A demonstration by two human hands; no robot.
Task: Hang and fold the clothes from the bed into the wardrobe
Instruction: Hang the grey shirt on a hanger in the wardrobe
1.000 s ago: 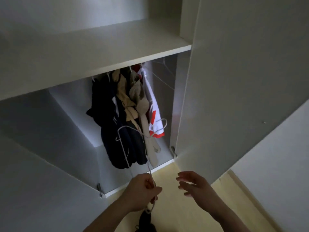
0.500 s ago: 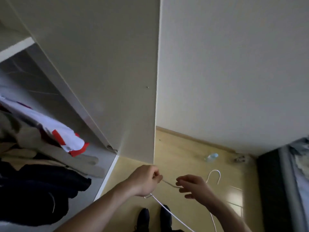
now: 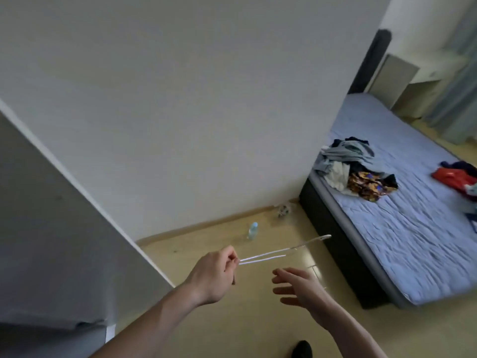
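Observation:
My left hand (image 3: 214,276) pinches one end of a white wire hanger (image 3: 278,254), which sticks out to the right, seen edge on, over the floor. My right hand (image 3: 299,288) hovers just below and right of it, fingers spread and holding nothing. On the bed (image 3: 413,228) at the right lies a pile of clothes (image 3: 351,169) in grey, white, dark and a yellow pattern. A red garment (image 3: 456,178) with dark pieces lies near the right edge. The open wardrobe door (image 3: 64,228) fills the lower left; the wardrobe's inside is out of view.
A white wall (image 3: 180,99) stands ahead. A small clear bottle (image 3: 252,229) and a small object (image 3: 282,218) lie on the yellow floor by the skirting. The bed's dark frame (image 3: 335,241) runs along the right. A dark shoe tip (image 3: 302,348) shows at the bottom.
My view has swung right, away from the wardrobe to the bed. My right hand has let go of the hanger and opened; my left hand still holds it.

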